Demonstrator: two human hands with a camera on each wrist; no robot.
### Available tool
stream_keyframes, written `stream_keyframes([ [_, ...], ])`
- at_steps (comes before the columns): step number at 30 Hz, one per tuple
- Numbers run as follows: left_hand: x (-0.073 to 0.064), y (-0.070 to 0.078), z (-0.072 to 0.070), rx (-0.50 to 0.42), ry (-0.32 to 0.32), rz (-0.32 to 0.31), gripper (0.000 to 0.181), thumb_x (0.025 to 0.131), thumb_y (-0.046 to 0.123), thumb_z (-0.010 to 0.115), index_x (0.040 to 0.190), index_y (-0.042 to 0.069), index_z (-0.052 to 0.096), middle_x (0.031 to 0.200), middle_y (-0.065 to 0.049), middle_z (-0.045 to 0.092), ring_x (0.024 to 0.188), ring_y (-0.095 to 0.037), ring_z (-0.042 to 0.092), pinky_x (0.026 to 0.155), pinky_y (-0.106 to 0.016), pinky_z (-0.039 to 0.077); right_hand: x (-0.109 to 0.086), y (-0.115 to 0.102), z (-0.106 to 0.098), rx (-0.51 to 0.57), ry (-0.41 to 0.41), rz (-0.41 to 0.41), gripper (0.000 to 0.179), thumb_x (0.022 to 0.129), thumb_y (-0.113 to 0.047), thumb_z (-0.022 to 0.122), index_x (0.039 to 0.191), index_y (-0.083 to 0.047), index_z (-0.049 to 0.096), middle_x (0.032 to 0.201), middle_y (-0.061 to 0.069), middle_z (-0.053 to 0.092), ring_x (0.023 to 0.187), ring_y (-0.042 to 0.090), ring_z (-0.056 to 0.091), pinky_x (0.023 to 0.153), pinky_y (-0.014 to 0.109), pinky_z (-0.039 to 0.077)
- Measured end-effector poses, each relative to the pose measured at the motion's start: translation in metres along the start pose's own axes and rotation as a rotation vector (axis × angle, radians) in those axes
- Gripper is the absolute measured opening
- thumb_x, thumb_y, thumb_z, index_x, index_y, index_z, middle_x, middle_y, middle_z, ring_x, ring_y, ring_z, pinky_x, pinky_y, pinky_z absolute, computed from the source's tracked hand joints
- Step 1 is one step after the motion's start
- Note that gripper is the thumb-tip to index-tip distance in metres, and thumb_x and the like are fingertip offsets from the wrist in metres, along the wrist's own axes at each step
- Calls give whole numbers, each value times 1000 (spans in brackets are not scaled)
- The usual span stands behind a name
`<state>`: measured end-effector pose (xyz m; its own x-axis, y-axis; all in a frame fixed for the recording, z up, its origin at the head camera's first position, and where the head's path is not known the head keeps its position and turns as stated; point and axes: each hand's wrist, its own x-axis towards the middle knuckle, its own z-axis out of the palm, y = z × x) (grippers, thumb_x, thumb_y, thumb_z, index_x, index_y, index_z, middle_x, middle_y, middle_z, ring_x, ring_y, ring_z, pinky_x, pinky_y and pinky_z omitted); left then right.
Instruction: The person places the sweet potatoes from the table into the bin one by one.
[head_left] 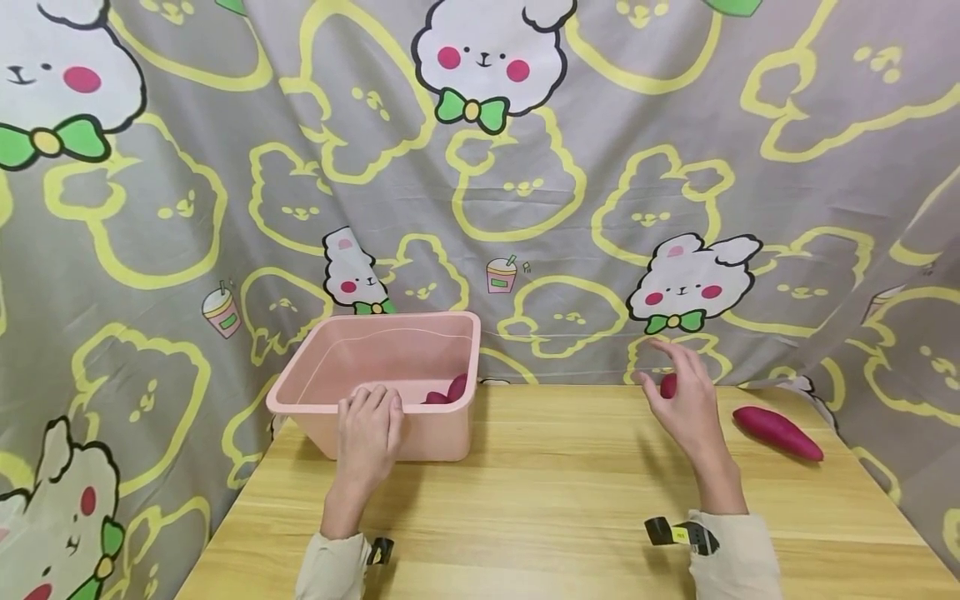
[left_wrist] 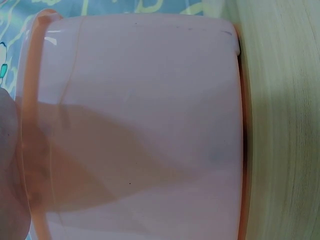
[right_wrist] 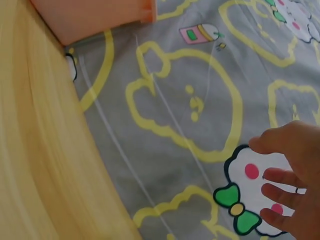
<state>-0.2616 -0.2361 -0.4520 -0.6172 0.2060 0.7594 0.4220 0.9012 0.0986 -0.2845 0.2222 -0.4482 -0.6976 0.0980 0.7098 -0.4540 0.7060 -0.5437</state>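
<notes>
My left hand [head_left: 369, 429] grips the front rim of a pink plastic bin [head_left: 442, 437], its fingers hooked over the edge. In the left wrist view the bin's smooth wall [left_wrist: 150, 90] fills most of the frame, the hand at the rim on the left. Purple-red sweet potatoes [head_left: 457, 387] lie inside at the right end, partly hidden by the front wall. My right hand [head_left: 690, 404] is raised over the far right of the table, thumb and fingers apart. A sweet potato [head_left: 668, 385] shows in part behind it. Nothing shows between the fingers in the right wrist view.
Another long sweet potato [head_left: 777, 432] lies on the wooden table [head_left: 555, 500] to the right of my right hand. A grey patterned curtain [head_left: 540, 208] hangs close behind the table's back edge and along both sides. The bin stands at the table's back left.
</notes>
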Motion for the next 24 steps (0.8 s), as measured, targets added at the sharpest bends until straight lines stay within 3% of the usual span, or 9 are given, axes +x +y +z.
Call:
stream_keyframes([
  [12,0,-2,-1,3,12,6,32,106,23,36,88,9,60,89,-10,62,92,-37,55,78,-50,36,-8,31,0,-18,33,68,54,81,2,79,131,2,61,129,28,56,122,48,49,101,66,36],
  [24,0,-2,1,8,22,14,33,106,23,36,89,8,60,87,-9,61,92,-37,55,78,-49,36,-21,52,-3,-77,-70,206,57,86,-3,77,136,5,52,135,33,48,125,56,41,100,69,32],
])
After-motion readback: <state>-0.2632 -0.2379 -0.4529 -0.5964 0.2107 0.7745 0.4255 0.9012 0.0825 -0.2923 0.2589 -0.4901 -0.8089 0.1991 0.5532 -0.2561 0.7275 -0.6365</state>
